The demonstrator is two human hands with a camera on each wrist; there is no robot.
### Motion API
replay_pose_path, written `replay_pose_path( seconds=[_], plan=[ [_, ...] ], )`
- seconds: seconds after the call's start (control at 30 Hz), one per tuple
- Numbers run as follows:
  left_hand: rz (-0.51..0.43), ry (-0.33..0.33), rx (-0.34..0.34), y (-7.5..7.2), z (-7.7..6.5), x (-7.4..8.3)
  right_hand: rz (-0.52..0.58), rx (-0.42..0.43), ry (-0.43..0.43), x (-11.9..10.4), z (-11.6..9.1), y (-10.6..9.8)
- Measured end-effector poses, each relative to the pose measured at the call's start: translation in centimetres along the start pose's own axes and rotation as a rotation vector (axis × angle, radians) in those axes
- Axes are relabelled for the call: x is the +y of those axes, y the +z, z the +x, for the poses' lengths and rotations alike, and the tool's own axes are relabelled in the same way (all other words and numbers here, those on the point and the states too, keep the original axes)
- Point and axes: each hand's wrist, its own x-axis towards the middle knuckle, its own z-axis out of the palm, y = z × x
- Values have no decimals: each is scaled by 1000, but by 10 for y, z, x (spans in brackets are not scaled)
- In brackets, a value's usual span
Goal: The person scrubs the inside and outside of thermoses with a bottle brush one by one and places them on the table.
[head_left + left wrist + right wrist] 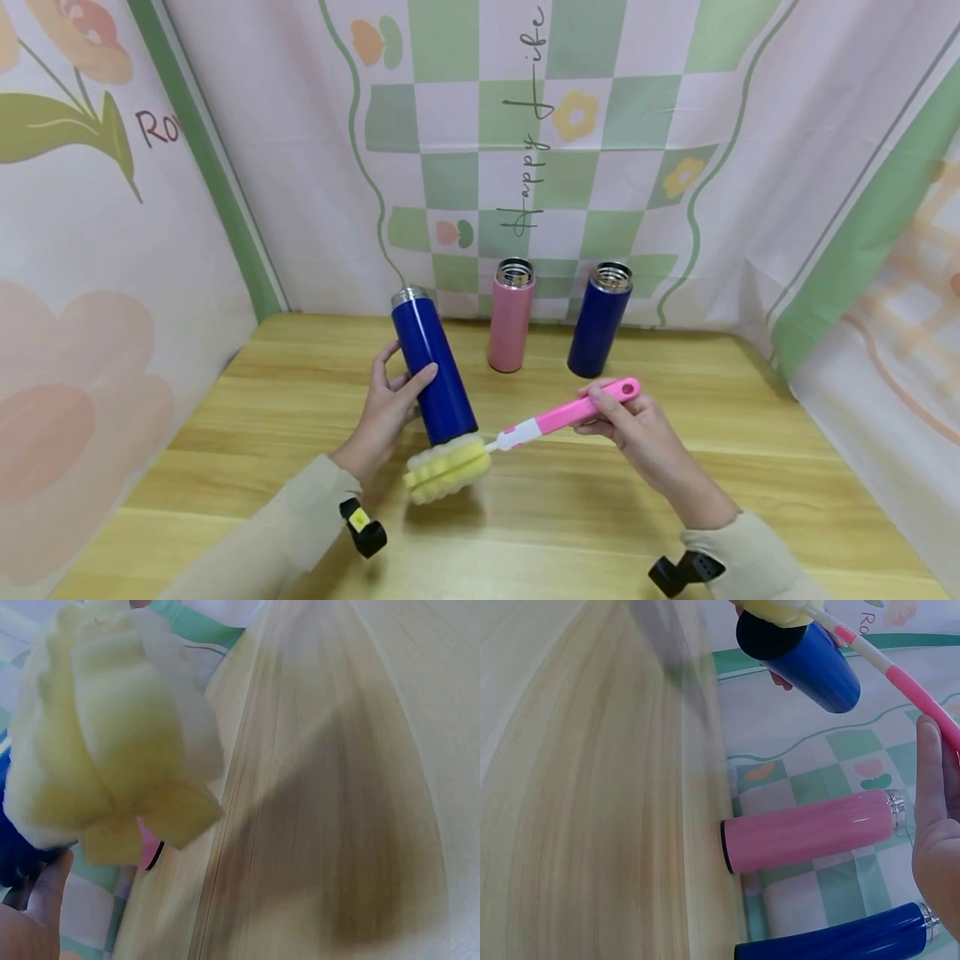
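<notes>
My left hand [390, 400] grips a tall blue flask [433, 372], tilted and lifted a little off the wooden table [300, 392]; its mouth has no lid. My right hand [626, 421] holds the pink handle of a bottle brush [570, 410]. The brush's yellow sponge head [447, 472] sits at the flask's bottom end, touching it. In the left wrist view the sponge [105, 735] fills the upper left. The right wrist view shows the flask's black base [769, 636] against the sponge and the pink-and-white handle [900, 679].
A pink flask [511, 314] and a dark blue flask [599, 320] stand open-mouthed at the back of the table, by the checked cloth wall [570, 158]. Cloth panels close in the left and right sides.
</notes>
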Motion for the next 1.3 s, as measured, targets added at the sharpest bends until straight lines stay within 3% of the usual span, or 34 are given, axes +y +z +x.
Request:
replay_pose_path(
  seconds=[0.27, 0.43, 0.67, 0.97, 1.3],
  plan=[
    [-2, -14, 1, 2, -1, 1, -160, 81, 78, 2, -1, 0],
    [47, -19, 10, 2, -2, 1, -228, 124, 122, 3, -3, -5],
    [71, -8, -3, 1, -2, 1, -255, 140, 133, -1, -10, -17],
    [114, -8, 6, 0, -1, -1, -210, 134, 107, -4, -16, -24],
    [280, 12, 7, -5, 2, -5, -207, 110, 102, -2, -19, -25]
  ],
)
